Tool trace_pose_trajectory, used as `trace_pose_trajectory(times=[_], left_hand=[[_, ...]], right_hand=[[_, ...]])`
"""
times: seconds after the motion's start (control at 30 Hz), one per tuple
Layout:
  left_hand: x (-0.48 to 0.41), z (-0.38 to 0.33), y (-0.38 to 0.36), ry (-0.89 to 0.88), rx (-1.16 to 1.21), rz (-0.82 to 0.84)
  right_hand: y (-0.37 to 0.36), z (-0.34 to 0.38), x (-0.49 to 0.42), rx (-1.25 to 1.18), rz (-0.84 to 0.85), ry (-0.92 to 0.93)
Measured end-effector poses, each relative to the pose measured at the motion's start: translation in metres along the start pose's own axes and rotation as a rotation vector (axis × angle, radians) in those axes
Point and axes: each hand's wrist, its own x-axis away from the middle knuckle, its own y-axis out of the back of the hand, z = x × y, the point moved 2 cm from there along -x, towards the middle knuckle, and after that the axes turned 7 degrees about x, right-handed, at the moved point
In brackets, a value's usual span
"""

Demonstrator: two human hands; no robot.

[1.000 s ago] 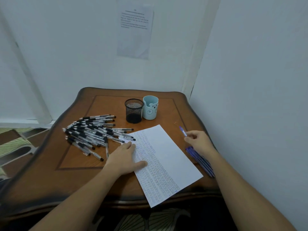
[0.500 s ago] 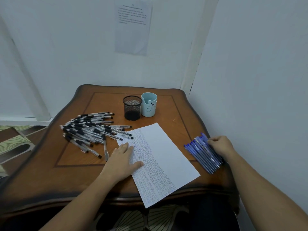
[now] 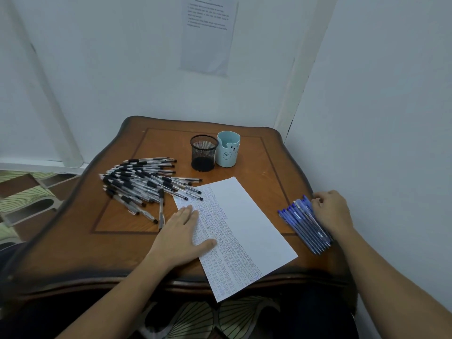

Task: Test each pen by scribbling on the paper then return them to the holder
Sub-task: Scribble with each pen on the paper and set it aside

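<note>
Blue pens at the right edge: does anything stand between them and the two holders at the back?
Nothing visible does. From the blue pens to the black mesh holder and the bear cup there is only bare table and a corner of the paper. The right hand touches the pens.

Bare desk (image 3: pixel 259 165) lies between paper (image 3: pixel 247 223) and the two holders (image 3: pixel 215 152); black pens (image 3: pixel 144 184) crowd the left, blue pens (image 3: pixel 305 223) the right edge.

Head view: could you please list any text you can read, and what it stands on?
Wall notice: printed lines, too blurred to read.
Paper: rows of blue scribbles, no readable words.
Blue pens and black pens: any print too small.
Blue cup: bear face only, no text.
</note>
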Motion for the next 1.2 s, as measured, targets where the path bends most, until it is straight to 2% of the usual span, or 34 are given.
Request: trace_pose_trajectory(times=[0.07,0.17,0.27,0.43,0.6,0.67,0.97,1.07,1.13,1.2], left_hand=[[0.001,0.003,0.002,-0.009,0.0,-0.004],[0.002,0.008,0.003,-0.03,-0.001,-0.015],[0.002,0.013,0.003,-0.046,0.02,-0.037],[0.002,0.015,0.0,-0.044,0.026,-0.059],[0.0,0.021,-0.001,-0.069,0.016,-0.066],[0.0,0.02,0.0,-0.065,0.023,-0.062],[-0.001,0.024,-0.002,-0.059,0.051,-0.049],[-0.001,0.023,-0.002,-0.067,0.071,-0.071],[0.0,0.021,-0.001,-0.066,0.069,-0.078],[0.0,0.02,0.001,-0.07,0.062,-0.081]], right_hand=[[-0.006,0.032,0.003,0.047,-0.013,0.184],[-0.027,0.09,0.01,-0.01,0.058,0.394],[-0.051,0.148,0.02,-0.162,0.202,0.467],[-0.082,0.218,0.039,-0.324,0.353,0.373],[-0.093,0.24,0.039,-0.24,0.306,0.401],[-0.096,0.236,0.037,-0.283,0.312,0.38],[-0.042,0.199,0.024,-1.117,0.305,-0.076],[-0.024,0.189,0.029,-1.434,0.309,-0.152],[-0.019,0.184,0.032,-1.512,0.316,-0.179],[-0.021,0.179,0.033,-1.455,0.333,-0.164]])
